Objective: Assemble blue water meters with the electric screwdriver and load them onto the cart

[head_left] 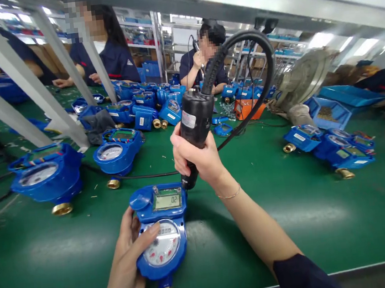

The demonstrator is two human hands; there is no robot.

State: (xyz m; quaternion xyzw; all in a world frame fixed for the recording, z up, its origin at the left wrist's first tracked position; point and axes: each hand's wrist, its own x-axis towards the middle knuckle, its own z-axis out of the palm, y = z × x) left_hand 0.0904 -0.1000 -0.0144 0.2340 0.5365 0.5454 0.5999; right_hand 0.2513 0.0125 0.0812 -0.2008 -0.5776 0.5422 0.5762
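My left hand (pixel 131 251) is closed around the left side of a blue water meter (pixel 185 254), thumb lying across its round dial. The meter has a small lit display reading about 0.2 and a brass threaded end toward me. My right hand (pixel 198 155) grips a black electric screwdriver (pixel 194 116), held upright with its nose down at the meter's upper right corner. Whether its tip touches a screw is hidden. A thick black cable loops from the screwdriver's top toward the shelf.
Two more blue meters (pixel 49 175) stand to the left, beside slanted metal posts (pixel 20 75). Several meters crowd the back, and a group (pixel 344 151) lies at right near a blue parts bin (pixel 328 113). Co-workers (pixel 111 61) sit across the green table (pixel 252 192).
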